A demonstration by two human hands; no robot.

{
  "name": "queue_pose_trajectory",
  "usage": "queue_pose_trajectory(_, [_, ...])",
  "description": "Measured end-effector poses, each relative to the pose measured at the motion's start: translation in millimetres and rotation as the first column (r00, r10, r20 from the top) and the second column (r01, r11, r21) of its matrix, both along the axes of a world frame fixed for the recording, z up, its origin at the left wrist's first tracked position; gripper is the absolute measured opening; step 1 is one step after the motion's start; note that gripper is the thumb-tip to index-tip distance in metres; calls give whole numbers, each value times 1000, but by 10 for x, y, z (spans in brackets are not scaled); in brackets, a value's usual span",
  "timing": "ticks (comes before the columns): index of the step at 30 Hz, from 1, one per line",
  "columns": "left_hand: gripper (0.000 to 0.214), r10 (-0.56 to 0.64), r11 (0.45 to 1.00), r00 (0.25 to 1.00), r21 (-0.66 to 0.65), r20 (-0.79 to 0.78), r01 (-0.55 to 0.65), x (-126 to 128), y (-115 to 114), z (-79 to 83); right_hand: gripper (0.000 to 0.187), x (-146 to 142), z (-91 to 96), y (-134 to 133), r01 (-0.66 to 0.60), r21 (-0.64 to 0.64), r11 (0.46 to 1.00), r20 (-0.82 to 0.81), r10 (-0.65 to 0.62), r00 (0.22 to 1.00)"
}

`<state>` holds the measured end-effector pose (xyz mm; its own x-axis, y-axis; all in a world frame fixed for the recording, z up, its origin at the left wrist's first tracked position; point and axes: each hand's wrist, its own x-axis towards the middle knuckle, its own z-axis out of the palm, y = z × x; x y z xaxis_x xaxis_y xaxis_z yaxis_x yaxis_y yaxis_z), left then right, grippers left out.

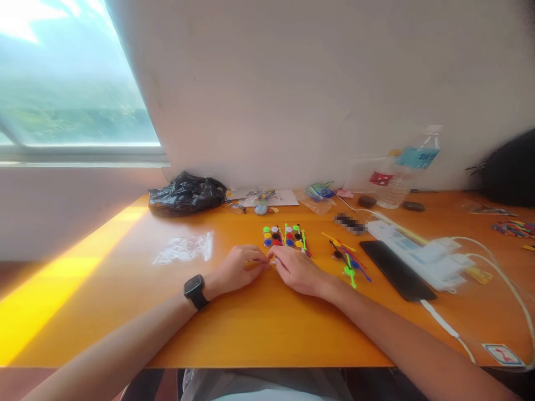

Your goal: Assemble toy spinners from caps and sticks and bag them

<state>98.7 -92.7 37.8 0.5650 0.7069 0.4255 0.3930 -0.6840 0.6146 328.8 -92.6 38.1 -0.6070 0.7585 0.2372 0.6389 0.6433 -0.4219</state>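
My left hand (239, 268), with a black watch (194, 291) on its wrist, rests over the wooden table with its fingers bent. The fingertips of my right hand (298, 270) meet those of the left. Whatever is pinched between them is too small or hidden to make out. Just beyond the hands lie rows of small round coloured pieces (268, 236) in green, white, yellow, black, red and blue, with thin arrow-shaped plastic sticks (304, 239) beside them. Right of my right hand is a looser group of coloured arrow sticks (360, 266) with a few round pieces (336, 254).
A clear plastic bag (184, 248) lies left of my hands, and a black plastic bag (186, 194) behind it. To the right are a phone (397, 270), a white power strip (412, 253) with cables, and a water bottle (393, 181). Eyeglasses (234, 207) lie near the wall.
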Motion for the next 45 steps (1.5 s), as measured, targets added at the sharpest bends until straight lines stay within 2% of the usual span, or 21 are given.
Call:
queue_pose_trajectory(3, [18, 33, 999, 999, -7, -4, -33, 3, 10, -24, 25, 1, -6, 1, -8, 8, 1000, -10, 8, 1000])
queue_pose_trajectory(10, [19, -4, 1000, 1000, 31, -18, 4, 10, 31, -38, 24, -5, -15, 8, -17, -1, 1000, -22, 17, 1000])
queue_pose_trajectory(16, [22, 15, 994, 990, 109, -143, 0, 2, 6, 27, 25, -6, -32, 19, -20, -10, 1000, -30, 20, 999])
queue_pose_trajectory(28, [27, 11, 982, 949, 184, -314, 49, -3, 23, -15, 25, -9, -41, 24, -31, -25, 999, -36, 30, 999])
queue_pose_trajectory(41, [27, -3, 973, 938, 217, -347, 83, -45, 16, -11, 24, -5, -49, 30, -40, -21, 999, -43, 39, 998])
queue_pose_trajectory(45, [30, -17, 975, 948, 207, -317, 86, -54, 23, -7, 16, 1, -25, 16, -47, -25, 999, -50, 45, 998])
